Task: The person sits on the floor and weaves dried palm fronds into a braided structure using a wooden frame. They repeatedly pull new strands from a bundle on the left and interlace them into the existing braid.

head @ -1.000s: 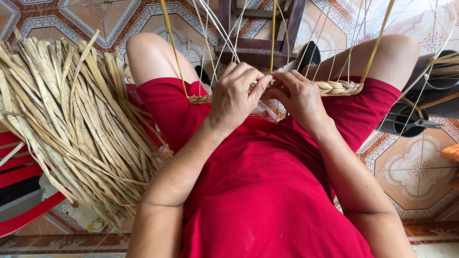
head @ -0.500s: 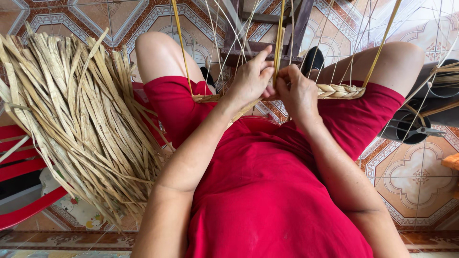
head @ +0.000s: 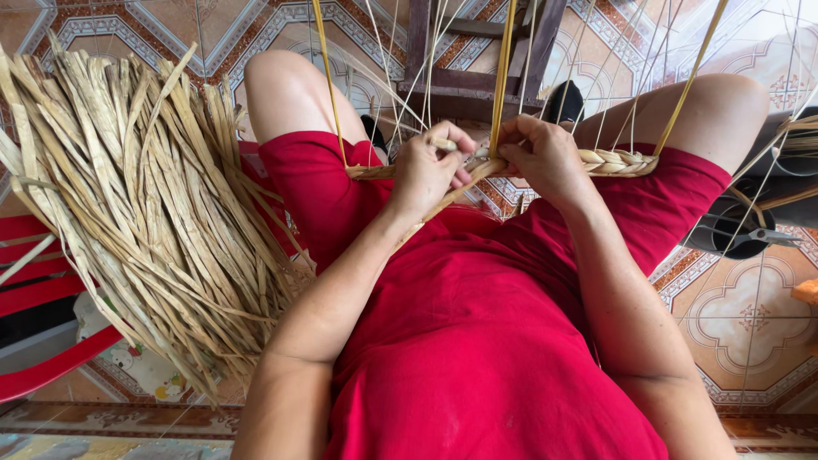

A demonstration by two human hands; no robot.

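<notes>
Far left: red plastic chair (head: 43, 281), slatted, partly under a large bundle of dried flat straw strips (head: 145, 213), pale tan, fanned out and lying against the left thigh. Lower left, beneath the bundle: pale printed cloth (head: 136, 375) on patterned floor tiles (head: 750, 324). Centre left: left hand (head: 430, 170), clenched, fingers curled round a straw strand (head: 443, 200) that runs down and leftward over the lap, thumb pressed toward the work. Centre: braided straw rim (head: 613, 160), a horizontal plait stretched across both thighs at knee height, held between the two hands; thin pale upright strands (head: 503, 68) rising from it, several yellow, spreading toward the top edge. Behind the strands: dark wooden stool (head: 477, 60), legs and crossbars only. Centre right: right hand (head: 545, 158), closed, pinching the plait just beside the left hand, knuckles nearly touching. Below: red shirt and shorts (head: 486, 341), filling the lower middle. Far right: dark round container (head: 737, 230) on the floor beside the right knee, contents unclear; orange object (head: 805, 291) at the edge, kind not discernible.
</notes>
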